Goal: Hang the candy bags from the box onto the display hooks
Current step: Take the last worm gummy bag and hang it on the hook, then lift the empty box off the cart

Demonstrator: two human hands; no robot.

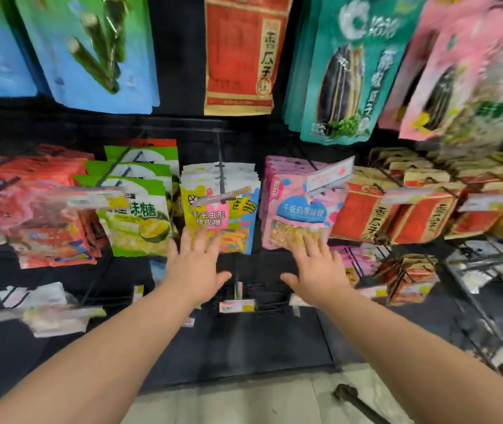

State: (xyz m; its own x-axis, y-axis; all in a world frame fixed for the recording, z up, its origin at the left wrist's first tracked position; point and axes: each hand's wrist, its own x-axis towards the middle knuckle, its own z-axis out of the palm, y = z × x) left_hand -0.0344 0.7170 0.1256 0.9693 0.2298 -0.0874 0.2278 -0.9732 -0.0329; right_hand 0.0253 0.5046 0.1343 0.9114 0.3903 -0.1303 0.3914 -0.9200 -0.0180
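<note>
**Operator:** What are my hands doing?

**Describer:** Both are open, with the fingers straight and spread, holding nothing. Your left hand (196,266) lies with its fingertips on the lower edge of the yellow, pink and blue gummy candy bags (219,206). Your right hand (317,267) rests the same way on the bottom of the pink candy bags (297,215) just beside them.

**Operator:** Where do those bags sit?

**Describer:** Each stack hangs on a black display hook (220,154) in the middle row of a dark rack. Left of your left hand hang green durian candy bags (138,215), then blurred red bags (45,221). Right of your right hand hang red-and-tan melon seed packs (372,215). A tilted price tag (329,174) sits at the front of the pink stack. In the row above hang blue bags picturing green rolls (91,50), a red seed bag (239,56) and teal seed bags (342,75). Pale floor tile (244,399) shows below.
</note>
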